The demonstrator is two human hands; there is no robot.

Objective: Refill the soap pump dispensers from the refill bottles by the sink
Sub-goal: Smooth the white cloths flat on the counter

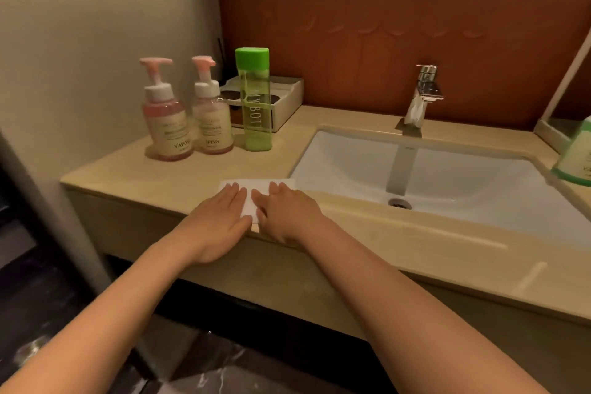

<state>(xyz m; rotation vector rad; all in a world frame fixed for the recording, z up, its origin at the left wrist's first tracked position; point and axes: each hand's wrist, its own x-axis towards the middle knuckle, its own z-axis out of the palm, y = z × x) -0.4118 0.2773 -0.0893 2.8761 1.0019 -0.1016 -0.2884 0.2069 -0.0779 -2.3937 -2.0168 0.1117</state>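
1. Altogether two hands show: the left hand (pixel 220 217) and the right hand (pixel 284 214) lie flat, fingers straight and close together, pressing one white folded tissue (pixel 256 186) at the front edge of the countertop (pixel 128 176).
2. Two dispensers stand upright at the back left, the left pink pump dispenser (pixel 168 125) just beside the right pink pump dispenser (pixel 212 125).
3. One green-capped refill bottle (pixel 256 105) stands just right of them, before one open box (pixel 287 96).
4. One sink (pixel 447 169) sits below one faucet (pixel 422 96).
5. One green container (pixel 575 157) is cut off at the right edge.

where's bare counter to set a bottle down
Bare counter between the pumps and the paper; also the front ledge right of the right hand, along the sink. Crowded at back left: pumps, green bottle, box.
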